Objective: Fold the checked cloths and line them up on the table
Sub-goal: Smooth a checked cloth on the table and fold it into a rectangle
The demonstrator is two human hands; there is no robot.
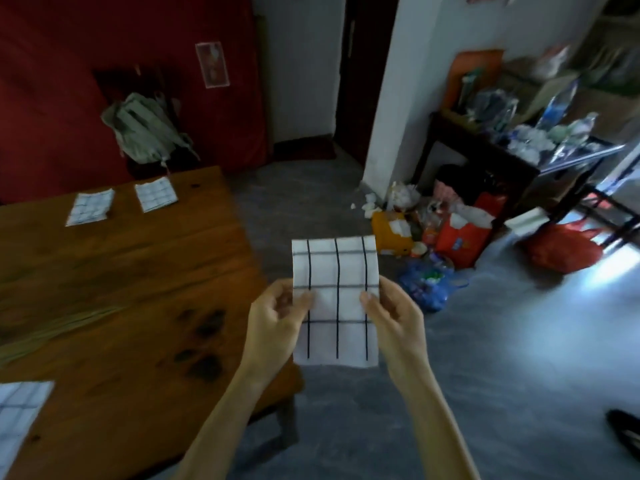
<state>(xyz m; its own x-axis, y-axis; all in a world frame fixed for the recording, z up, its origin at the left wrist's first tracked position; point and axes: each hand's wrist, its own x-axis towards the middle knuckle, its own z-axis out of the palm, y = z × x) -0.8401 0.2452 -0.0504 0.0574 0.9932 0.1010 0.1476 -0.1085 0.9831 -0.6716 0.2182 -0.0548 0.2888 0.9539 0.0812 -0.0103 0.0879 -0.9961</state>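
A white cloth with black checks (pixel 335 299), folded into a tall rectangle, is held up in the air off the table's right edge. My left hand (pixel 277 317) pinches its left edge and my right hand (pixel 391 313) pinches its right edge, thumbs on the front. Two folded checked cloths (pixel 90 206) (pixel 156 194) lie side by side at the far end of the wooden table (pixel 138 289). Another checked cloth (pixel 19 417) lies flat at the table's near left corner, partly cut off by the frame.
A grey backpack (pixel 145 129) leans against the red wall beyond the table. Bags and litter (pixel 450 233) pile up on the grey floor to the right, beside a cluttered dark shelf (pixel 502 147). A dark shoe (pixel 623 434) shows at the lower right.
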